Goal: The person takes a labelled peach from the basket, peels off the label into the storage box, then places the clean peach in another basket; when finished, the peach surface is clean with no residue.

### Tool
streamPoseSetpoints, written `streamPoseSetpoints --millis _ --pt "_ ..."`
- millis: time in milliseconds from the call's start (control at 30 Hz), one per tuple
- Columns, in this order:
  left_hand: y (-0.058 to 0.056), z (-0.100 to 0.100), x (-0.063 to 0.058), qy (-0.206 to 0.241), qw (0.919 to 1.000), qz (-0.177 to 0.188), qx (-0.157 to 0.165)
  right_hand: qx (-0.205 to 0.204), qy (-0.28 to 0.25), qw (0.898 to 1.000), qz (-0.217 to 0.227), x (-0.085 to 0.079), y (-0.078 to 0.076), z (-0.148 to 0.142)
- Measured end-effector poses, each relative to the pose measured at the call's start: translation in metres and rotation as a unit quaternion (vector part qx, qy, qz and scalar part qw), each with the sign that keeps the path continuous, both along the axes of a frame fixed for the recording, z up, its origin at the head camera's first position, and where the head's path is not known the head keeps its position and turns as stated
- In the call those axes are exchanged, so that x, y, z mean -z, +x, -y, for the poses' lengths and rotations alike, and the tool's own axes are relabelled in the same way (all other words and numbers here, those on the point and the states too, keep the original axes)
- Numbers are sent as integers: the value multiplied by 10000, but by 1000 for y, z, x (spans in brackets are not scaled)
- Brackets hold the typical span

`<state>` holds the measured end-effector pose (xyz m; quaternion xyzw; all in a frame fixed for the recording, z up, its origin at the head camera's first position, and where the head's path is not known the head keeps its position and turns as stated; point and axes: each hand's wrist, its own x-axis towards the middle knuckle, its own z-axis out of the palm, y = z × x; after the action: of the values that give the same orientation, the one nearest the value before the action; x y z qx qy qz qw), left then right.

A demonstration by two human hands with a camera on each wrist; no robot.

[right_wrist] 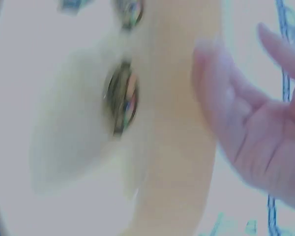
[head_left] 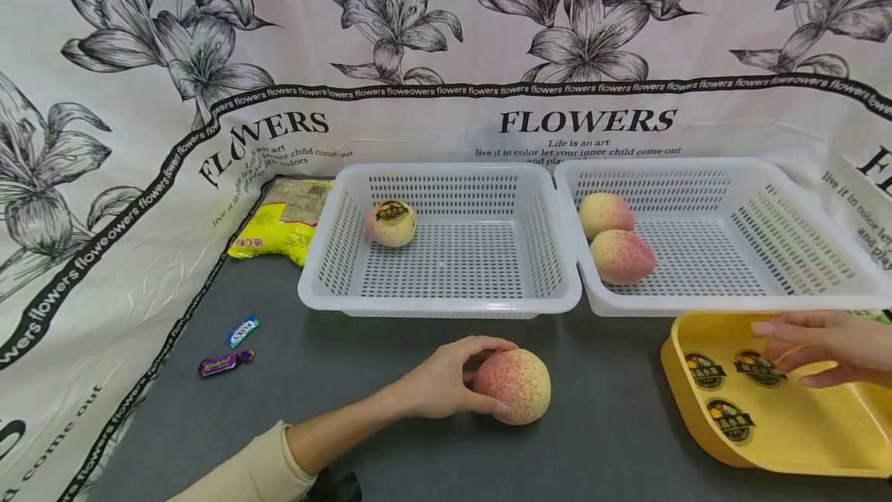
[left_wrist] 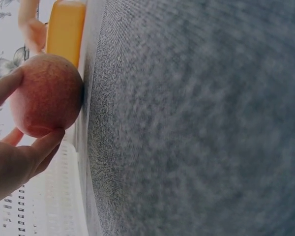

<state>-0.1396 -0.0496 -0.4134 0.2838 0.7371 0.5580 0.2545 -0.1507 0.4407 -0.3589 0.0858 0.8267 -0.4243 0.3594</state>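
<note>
My left hand (head_left: 442, 379) grips a pink-and-yellow peach (head_left: 521, 387) on the dark grey table, thumb on the near side and fingers on the far side. The left wrist view shows the peach (left_wrist: 46, 96) held between the fingertips, close against the table surface. Over the yellow tray (head_left: 815, 444) hovers my right hand (head_left: 825, 343), its fingers loosely bent with nothing visible between them. Dark oval stickers lie in the tray: one sticker (head_left: 759, 368) beneath the fingertips, another (head_left: 705, 371) to its left and a third (head_left: 730, 420) nearer. The right wrist view is blurred.
Behind stand two white perforated baskets. The left basket (head_left: 446, 304) contains a peach (head_left: 392, 232) bearing a sticker; the right basket (head_left: 697, 302) contains two peaches (head_left: 620, 257) without visible stickers. At left are a yellow bag (head_left: 282, 215) and two wrapped candies (head_left: 219, 364).
</note>
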Motion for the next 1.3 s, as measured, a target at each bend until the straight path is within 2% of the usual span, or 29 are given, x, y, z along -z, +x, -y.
streamPoseSetpoints --millis 67,100,167,233,300,333,500,567,700,867,1067,1167,1300 --pt "0 0 0 -12 10000 -8 -7 -369 -989 9942 183 -4 -1 12" --pt "1 0 0 -24 10000 -14 -10 -539 -1563 9857 312 -4 0 19" --pt "1 0 0 -35 10000 12 -19 -803 -2574 9611 595 -4 2 36" --pt "2 0 0 -43 10000 31 -30 -919 -3175 9411 720 -3 4 58" --pt "2 0 -1 -33 10000 54 -41 -898 -3383 9343 673 -2 6 84" --pt "2 0 -1 -26 10000 65 -47 -822 -3374 9357 619 -1 7 97" --pt "2 0 1 -14 10000 -11 -31 -398 -2774 9595 287 8 14 163" --pt "2 -1 2 4 10000 -42 -19 -327 -2637 9638 222 13 17 186" --pt "3 -1 1 0 10000 -4 -4 -353 -2748 9607 156 23 21 220" --pt "4 -1 -1 -41 10000 7 22 -429 -2925 9553 64 29 24 244" --pt "4 0 -3 -56 10000 -14 19 -485 -2938 9546 -73 31 25 253" --pt "2 2 -3 -26 9999 -138 67 -464 -2973 9536 -70 32 24 254" --pt "0 8 -12 -37 9992 -393 88 -422 -2991 9533 -47 34 22 254"
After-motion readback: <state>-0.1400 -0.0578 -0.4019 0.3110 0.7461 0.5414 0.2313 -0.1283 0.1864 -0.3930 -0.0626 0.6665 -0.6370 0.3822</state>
